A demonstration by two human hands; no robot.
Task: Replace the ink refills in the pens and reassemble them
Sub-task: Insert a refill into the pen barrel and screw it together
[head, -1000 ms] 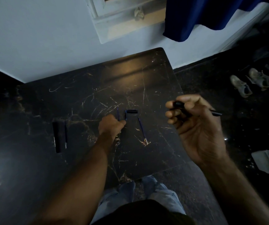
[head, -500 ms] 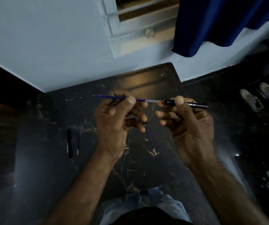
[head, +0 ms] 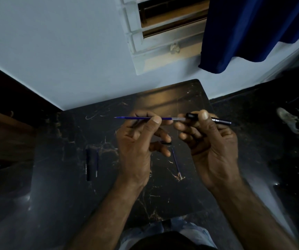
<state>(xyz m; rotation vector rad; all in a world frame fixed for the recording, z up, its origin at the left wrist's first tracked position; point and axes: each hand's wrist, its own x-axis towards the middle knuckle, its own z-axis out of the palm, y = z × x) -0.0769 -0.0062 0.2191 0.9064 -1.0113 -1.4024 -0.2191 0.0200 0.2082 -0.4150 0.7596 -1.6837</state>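
Note:
My left hand (head: 137,143) pinches a blue ink refill (head: 139,118) between thumb and fingers, held level above the table. My right hand (head: 210,139) grips a black pen barrel (head: 219,120) level with it. The refill's pale end sits just at the barrel's open mouth. On the dark marble table (head: 69,204) lie another blue refill (head: 176,162) below my hands, a small black pen part (head: 166,143) partly hidden by my left fingers, and at the left a black pen barrel (head: 88,165) beside a thin refill (head: 96,164).
The table stands against a pale wall below a window (head: 170,24). A blue curtain (head: 253,29) hangs at the upper right. Shoes (head: 291,120) lie on the dark floor to the right. My knees in jeans (head: 165,230) show under the table's near edge.
My left hand picked a blue refill off the table and raised it. Both hands came together above the table, bringing the refill's end to the barrel's mouth.

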